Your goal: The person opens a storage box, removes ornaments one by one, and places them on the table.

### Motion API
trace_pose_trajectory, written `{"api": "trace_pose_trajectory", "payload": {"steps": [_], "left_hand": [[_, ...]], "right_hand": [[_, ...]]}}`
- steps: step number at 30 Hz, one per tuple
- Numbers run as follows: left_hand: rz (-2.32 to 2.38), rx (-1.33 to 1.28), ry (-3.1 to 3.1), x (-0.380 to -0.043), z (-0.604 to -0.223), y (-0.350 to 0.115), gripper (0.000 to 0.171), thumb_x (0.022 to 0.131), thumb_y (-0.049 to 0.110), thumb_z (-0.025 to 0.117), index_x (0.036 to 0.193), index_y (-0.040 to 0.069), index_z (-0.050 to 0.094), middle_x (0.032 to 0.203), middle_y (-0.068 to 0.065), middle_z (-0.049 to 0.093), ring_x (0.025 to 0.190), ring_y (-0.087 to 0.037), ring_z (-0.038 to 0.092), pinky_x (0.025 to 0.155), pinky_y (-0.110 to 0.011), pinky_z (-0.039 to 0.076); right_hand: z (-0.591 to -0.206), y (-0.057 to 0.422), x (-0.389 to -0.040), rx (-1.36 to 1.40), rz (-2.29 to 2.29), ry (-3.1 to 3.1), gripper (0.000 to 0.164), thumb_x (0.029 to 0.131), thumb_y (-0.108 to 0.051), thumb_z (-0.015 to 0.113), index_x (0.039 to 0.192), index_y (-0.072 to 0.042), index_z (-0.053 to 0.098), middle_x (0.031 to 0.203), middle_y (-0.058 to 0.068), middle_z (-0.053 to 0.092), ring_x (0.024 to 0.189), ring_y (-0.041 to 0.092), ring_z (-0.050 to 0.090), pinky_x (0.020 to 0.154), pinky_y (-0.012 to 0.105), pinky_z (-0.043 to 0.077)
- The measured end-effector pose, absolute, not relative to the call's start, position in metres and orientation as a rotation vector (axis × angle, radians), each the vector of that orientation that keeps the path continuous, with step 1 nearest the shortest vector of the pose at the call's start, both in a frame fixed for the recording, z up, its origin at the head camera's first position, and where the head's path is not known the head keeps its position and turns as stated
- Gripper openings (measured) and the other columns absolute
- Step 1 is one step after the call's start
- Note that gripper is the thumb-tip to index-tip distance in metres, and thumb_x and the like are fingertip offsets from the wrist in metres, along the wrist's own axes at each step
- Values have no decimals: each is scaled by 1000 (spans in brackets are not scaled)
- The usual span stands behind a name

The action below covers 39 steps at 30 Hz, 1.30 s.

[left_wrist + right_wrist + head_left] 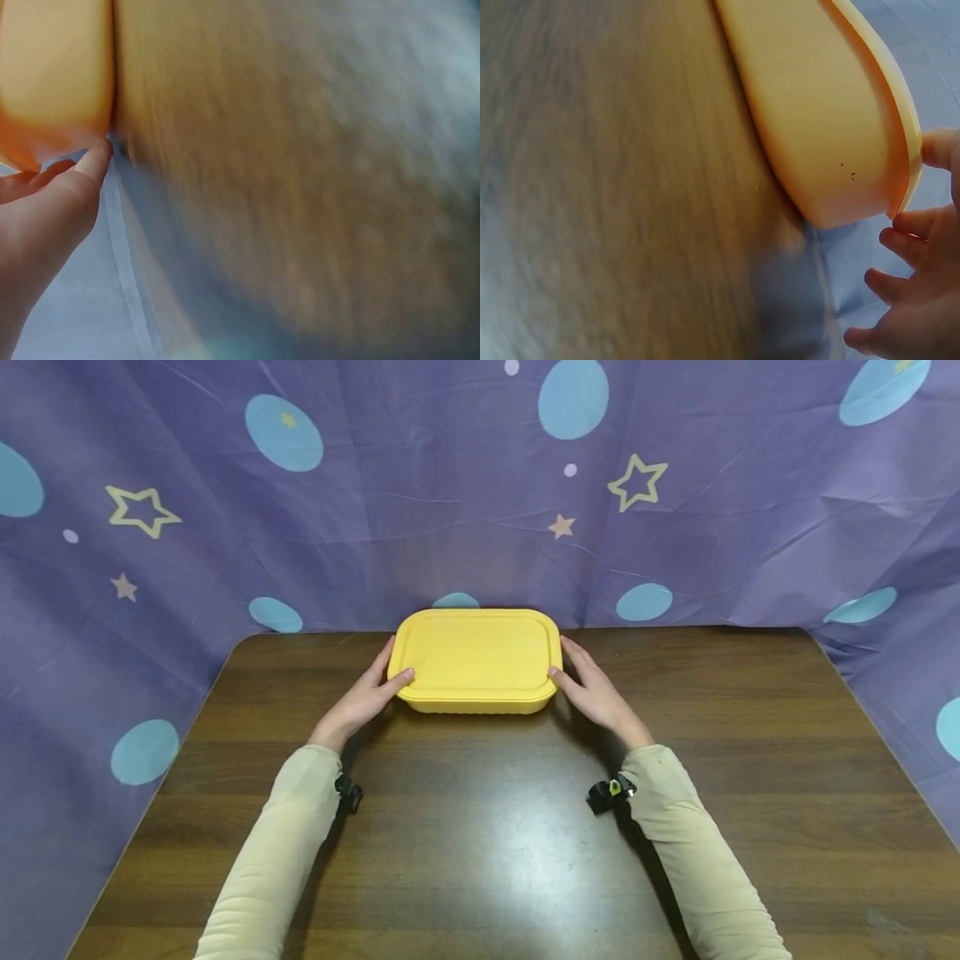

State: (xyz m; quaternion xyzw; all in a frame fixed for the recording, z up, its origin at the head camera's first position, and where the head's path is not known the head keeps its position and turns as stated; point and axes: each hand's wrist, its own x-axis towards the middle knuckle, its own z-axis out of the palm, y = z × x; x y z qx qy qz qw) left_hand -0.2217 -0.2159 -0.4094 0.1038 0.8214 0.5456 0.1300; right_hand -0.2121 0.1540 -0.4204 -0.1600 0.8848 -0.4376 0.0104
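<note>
A yellow rectangular container with a lid (476, 652) stands at the table's far edge, its long side towards me. My left hand (362, 697) holds its left end, thumb over the lid's rim and fingers along the side. At the opposite end, my right hand (600, 696) has its thumb on the lid's corner and fingers behind. The right wrist view shows the container's smooth side wall (810, 112) above the wood, with the right thumb and index finger at the rim and the other fingers spread. In the left wrist view, left fingertips (97, 154) meet the container's lower end.
The brown wooden table (480, 860) reaches back to a purple curtain (450, 485) with stars and blue ovals, hanging close behind the container. Small black devices (611, 793) sit at both wrists, by the sleeves.
</note>
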Motion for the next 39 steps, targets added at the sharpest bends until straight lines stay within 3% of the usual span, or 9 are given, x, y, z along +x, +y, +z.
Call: {"api": "trace_pose_trajectory", "payload": {"steps": [7,13,17,21,27,32,39], "left_hand": [[1853,249,2081,-222,-414,-218,79,101,15,52,156,26,-3,160,-10,8,136,-26,29,109,-38,27],[2001,291,1897,-222,-412,-221,76,102,8,47,156,29,-2,161,-6,-2,140,-24,20,111,-35,22],[2021,359,1980,-220,-406,-224,67,103,9,44,157,22,7,160,-10,7,140,-23,21,112,-33,22],[2001,390,2126,-219,-400,-225,61,102,8,46,156,15,17,156,-16,22,137,-22,28,108,-26,28],[1891,387,2282,-215,-390,-224,71,97,5,57,155,27,22,151,-15,31,134,-30,33,99,-23,37],[1856,389,2361,-212,-383,-223,76,94,3,62,154,29,23,133,-18,46,120,-29,44,93,-24,39],[2008,447,2251,-208,-373,-217,79,90,-12,59,154,20,27,100,-4,62,88,-13,58,75,-24,47]], "right_hand": [[-423,150,-209,-380,-1628,2563,66,101,-25,51,155,-9,18,158,12,19,141,29,23,113,45,18],[-411,145,-202,-332,-1855,2376,68,99,-13,51,156,-9,14,158,14,18,134,33,33,108,44,28],[-393,141,-192,-348,-1898,2389,67,97,-4,52,154,-3,16,154,22,22,130,37,37,106,47,32],[-383,140,-184,-351,-1923,2463,66,95,2,54,152,0,21,146,28,27,127,38,35,105,47,31],[-381,142,-182,-319,-1973,2441,72,92,3,58,154,-7,22,113,26,50,95,31,51,81,27,43],[-397,149,-190,-307,-2067,2323,78,92,3,59,155,-20,21,90,14,55,68,22,51,62,25,45],[-400,157,-191,-343,-2106,2311,79,91,3,60,154,-30,25,92,16,56,68,16,53,65,28,49]]}}
